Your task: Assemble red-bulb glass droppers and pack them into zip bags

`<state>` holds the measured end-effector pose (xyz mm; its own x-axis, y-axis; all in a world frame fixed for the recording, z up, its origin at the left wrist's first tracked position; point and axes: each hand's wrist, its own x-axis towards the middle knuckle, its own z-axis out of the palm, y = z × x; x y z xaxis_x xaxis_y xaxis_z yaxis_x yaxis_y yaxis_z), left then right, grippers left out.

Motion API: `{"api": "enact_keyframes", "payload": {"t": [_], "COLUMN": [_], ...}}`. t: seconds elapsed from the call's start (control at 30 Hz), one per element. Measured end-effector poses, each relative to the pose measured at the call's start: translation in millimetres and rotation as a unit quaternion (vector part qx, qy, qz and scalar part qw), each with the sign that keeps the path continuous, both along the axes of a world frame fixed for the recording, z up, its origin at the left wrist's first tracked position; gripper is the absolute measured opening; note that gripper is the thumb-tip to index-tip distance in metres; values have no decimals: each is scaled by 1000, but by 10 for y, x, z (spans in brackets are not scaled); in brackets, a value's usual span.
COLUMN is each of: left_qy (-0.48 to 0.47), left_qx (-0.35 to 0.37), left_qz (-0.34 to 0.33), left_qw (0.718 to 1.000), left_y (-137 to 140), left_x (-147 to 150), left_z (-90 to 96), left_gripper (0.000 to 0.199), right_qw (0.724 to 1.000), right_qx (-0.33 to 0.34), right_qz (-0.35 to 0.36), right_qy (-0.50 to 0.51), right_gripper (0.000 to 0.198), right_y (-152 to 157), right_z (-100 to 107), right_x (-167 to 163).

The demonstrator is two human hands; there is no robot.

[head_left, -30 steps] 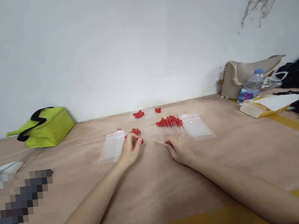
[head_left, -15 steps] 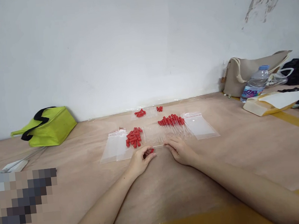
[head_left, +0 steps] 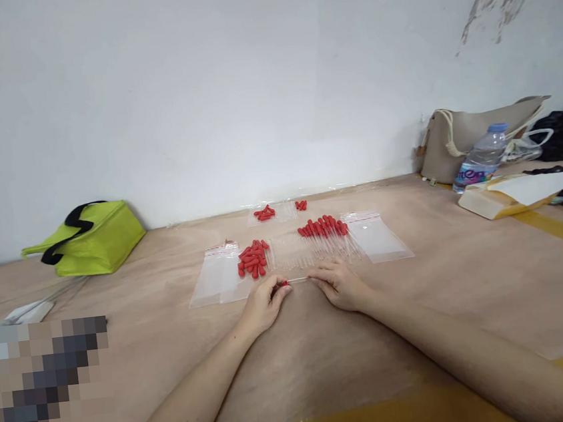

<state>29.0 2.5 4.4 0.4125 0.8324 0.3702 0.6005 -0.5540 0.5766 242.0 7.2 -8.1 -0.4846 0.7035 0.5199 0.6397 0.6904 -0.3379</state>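
Observation:
My left hand (head_left: 265,301) is closed, pinching a red rubber dropper bulb (head_left: 285,282) between thumb and fingers. A thin clear glass dropper tube (head_left: 297,280) runs sideways between my hands; its left end meets the bulb's mouth, though how deep it sits I cannot tell. The fingertips of my right hand (head_left: 338,285) grip the tube's other end. Just beyond lie a row of bare glass tubes (head_left: 289,254), a pile of loose red bulbs (head_left: 253,259) on the left, and several tubes fitted with red bulbs (head_left: 323,227) on the right.
Clear zip bags (head_left: 215,275) lie left of the bulbs, another zip bag (head_left: 379,237) to the right. More bulbs (head_left: 264,213) rest near the wall. A lime-green bag (head_left: 101,240) stands far left; a water bottle (head_left: 480,160) and beige bag (head_left: 448,143) stand right.
The glass tube has come down into line with the red bulb, its left end now at the bulb's mouth. My hands have shifted only slightly.

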Motion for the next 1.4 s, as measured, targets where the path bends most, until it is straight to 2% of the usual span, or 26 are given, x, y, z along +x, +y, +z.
{"api": "enact_keyframes", "payload": {"t": [0.17,0.27,0.37,0.5,0.7,0.9,1.13,1.4], "left_qy": [-2,-10,-11,11,55,42,-45,-11], "left_qx": [19,27,22,20,30,33,13,-4], "left_qz": [-18,-29,-44,-55,-79,-89,-51,-75], "left_qw": [1000,999,999,998,995,995,998,997], "left_y": [-29,-24,-29,-57,-81,-80,-33,-59], "left_x": [0,-5,-7,1,3,-2,-1,28], "left_z": [2,-6,-8,4,5,-5,-40,-18], "left_gripper": [16,16,17,19,21,19,17,18], "right_qw": [997,997,999,997,991,991,999,994], "right_qx": [-52,-58,-39,20,64,74,2,80], "right_qz": [43,46,29,5,5,10,16,27], "right_qy": [22,14,-21,-77,-121,-109,-32,-75], "right_gripper": [27,28,28,25,24,23,22,22], "right_y": [-11,-9,-2,-6,-24,-39,0,70], "right_z": [75,90,74,68,98,88,91,90], "right_x": [39,53,59,73,91,84,59,140]}}
